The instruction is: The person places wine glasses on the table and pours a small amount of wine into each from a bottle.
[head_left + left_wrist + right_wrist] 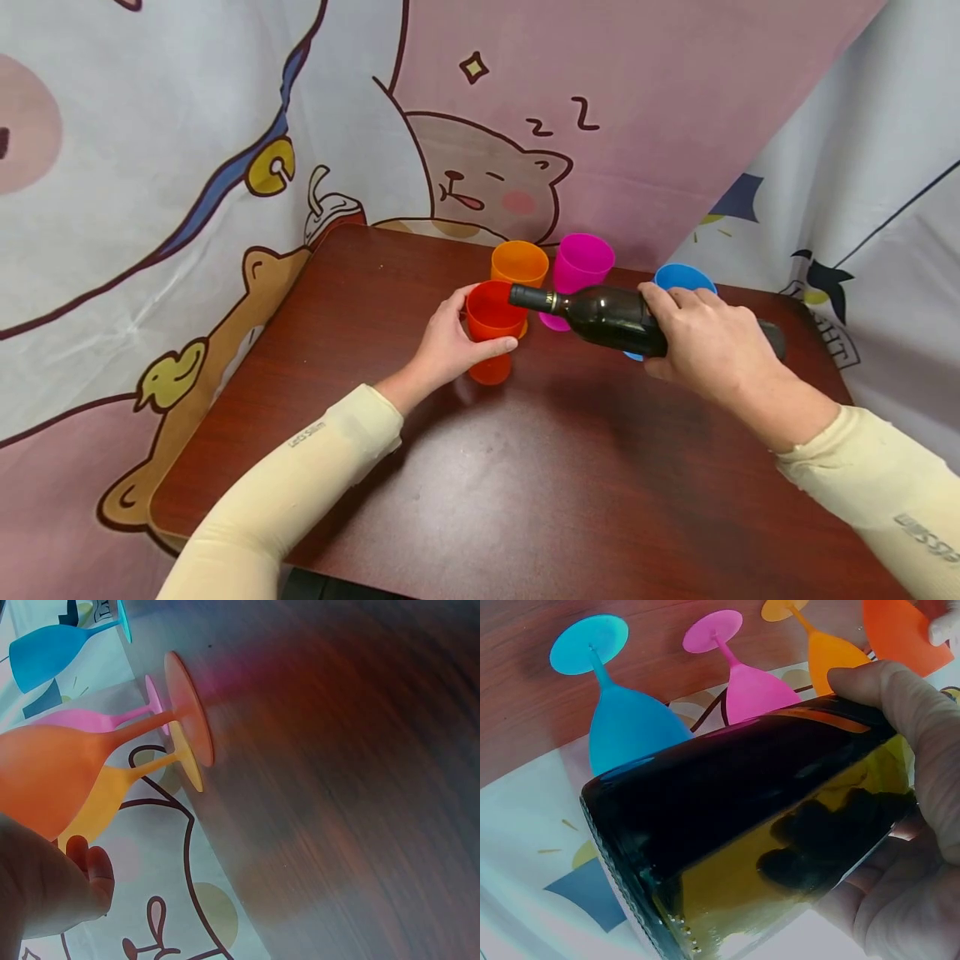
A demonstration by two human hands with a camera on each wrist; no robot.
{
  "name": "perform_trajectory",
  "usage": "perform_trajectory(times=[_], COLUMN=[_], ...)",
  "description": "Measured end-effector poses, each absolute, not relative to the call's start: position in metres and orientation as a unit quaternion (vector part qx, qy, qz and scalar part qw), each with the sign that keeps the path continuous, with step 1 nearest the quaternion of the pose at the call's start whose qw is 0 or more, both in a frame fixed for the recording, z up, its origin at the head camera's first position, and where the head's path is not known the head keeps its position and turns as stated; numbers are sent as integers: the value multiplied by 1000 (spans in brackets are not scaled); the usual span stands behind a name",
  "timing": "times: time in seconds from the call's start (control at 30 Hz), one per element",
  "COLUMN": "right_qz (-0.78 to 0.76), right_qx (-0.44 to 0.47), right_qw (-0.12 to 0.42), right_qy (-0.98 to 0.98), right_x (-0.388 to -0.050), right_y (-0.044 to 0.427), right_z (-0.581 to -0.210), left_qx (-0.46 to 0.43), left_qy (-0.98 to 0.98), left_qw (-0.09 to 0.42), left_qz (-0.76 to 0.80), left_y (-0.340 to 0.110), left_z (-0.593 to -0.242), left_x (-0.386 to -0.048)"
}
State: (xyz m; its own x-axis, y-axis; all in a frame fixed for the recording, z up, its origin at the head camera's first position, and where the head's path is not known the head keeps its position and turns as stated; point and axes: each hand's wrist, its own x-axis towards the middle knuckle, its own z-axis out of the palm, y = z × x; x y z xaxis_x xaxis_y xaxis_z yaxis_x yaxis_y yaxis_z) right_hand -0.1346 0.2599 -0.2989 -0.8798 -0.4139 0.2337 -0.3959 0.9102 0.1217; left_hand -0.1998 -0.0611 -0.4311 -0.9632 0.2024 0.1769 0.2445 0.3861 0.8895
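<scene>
My left hand (452, 340) holds a red plastic goblet (491, 321) around its bowl, thumb on the near side; the goblet stands upright on the table. In the left wrist view its round foot (191, 709) shows against the tabletop. My right hand (712, 342) grips a dark wine bottle (611, 321) by its body and keeps it tipped nearly level, mouth to the left. The bottle's mouth is over the red goblet's rim. Through the glass, the right wrist view shows liquid (727, 892) inside. Whether any flows out cannot be seen.
An orange goblet (519, 260) and a magenta goblet (583, 260) stand just behind the red one. Farther right, a blue goblet (686, 277) is partly hidden behind the bottle and right hand. A printed curtain (637, 125) hangs along the back of the brown table (480, 492).
</scene>
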Motion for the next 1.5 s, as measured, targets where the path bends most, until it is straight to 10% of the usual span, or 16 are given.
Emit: perform_trajectory(times=[1.5], right_qz=[-51], right_qx=[220], right_qw=[134], right_qy=[-965], right_x=[-138], right_y=[260], right_z=[-298], left_qx=[-136], left_qy=[-825], left_qw=[14], left_qz=[-549], left_y=[-62], left_z=[-432], left_x=[-201])
